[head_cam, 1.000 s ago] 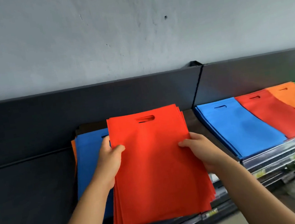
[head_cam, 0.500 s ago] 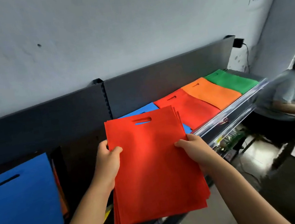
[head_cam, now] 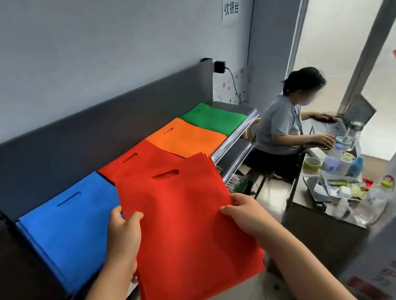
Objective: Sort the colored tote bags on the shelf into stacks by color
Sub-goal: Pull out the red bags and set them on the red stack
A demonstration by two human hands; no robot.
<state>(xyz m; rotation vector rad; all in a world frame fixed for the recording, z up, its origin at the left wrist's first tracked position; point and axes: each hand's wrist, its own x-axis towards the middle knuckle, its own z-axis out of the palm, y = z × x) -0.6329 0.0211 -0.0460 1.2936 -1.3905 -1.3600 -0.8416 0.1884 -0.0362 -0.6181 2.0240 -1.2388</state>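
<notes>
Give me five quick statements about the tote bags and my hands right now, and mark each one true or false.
1. Both hands hold the bundle of red bags. True: the left hand grips its left edge and the right hand its right edge.
2. The stacks on the shelf run, left to right, blue, orange, red, green. False: the order is blue stack, red stack, orange stack, green stack.
3. The held bundle is a single bag. False: several layered edges show at its corners.
4. The green stack lies at the far right end of the shelf. True.
5. The bags have long loop handles. False: each has a cut-out slot.
</notes>
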